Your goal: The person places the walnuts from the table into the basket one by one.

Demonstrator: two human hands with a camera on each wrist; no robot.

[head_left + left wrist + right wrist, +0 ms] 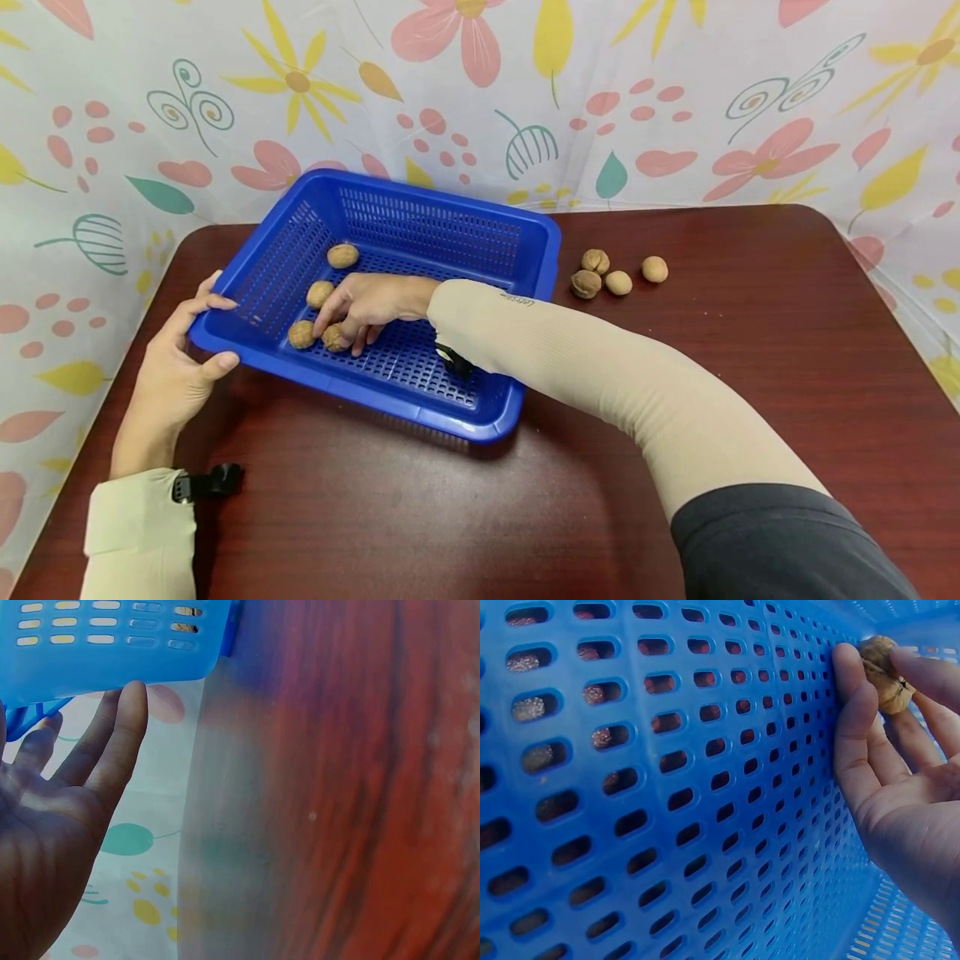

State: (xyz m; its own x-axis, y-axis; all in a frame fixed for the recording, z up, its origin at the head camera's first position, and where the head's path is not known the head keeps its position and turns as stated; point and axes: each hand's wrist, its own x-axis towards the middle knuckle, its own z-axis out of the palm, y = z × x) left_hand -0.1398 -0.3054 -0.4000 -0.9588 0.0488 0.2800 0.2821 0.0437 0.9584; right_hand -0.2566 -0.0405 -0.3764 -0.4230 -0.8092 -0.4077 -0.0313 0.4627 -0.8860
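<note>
Two hands work at a blue slotted plastic basket (442, 197): the left hand (172, 367) grips its left corner, thumb at the near rim, while the right hand (375, 302) reaches inside, holding a tan, rough-shelled walnut (885, 679). Only the right wrist view shows that pinch plainly — shell between fingertips; overhead, fingers partly cover it.

Three other tan nuts (342, 255) lie in the basket near the right hand. Outside, right of the basket, four brown and tan nuts (586, 284) rest on the dark red wood-grain surface (300, 492) — one slightly apart. White flower-printed cloth (480, 108) hangs behind.
</note>
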